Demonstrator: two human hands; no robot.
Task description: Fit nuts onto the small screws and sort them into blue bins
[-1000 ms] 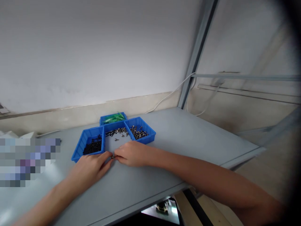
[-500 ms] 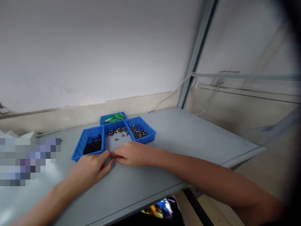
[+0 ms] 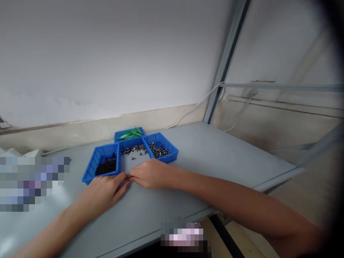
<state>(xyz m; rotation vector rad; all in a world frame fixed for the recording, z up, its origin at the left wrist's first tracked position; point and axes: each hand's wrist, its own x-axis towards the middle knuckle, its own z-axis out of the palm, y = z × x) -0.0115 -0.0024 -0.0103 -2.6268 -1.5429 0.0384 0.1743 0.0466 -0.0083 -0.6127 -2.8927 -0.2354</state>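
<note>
My left hand point(image 3: 109, 188) rests low over the table, thumb and index finger pinched together. Its fingertips meet those of my right hand point(image 3: 150, 173), which is closed in a pinch too. Between the two sets of fingertips is a small metallic part point(image 3: 128, 178), mostly covered, so its kind does not show. Just beyond my left hand stands a blue bin of black, thin screw-like pieces point(image 3: 106, 166). A second blue bin, behind my right hand, holds small shiny metal pieces point(image 3: 160, 151). A few loose metal pieces point(image 3: 133, 158) lie between the bins.
At the back, a blue bin holds green strip-like pieces point(image 3: 132, 133). Mixed black and silver pieces point(image 3: 134, 148) lie in front of it. A metal post point(image 3: 225, 64) and a white cable point(image 3: 188, 111) stand by the wall. The table's front edge point(image 3: 150, 234) runs near me.
Both hands stay almost in place, fingertips still together. The small part between them is slightly more covered by the fingers.
</note>
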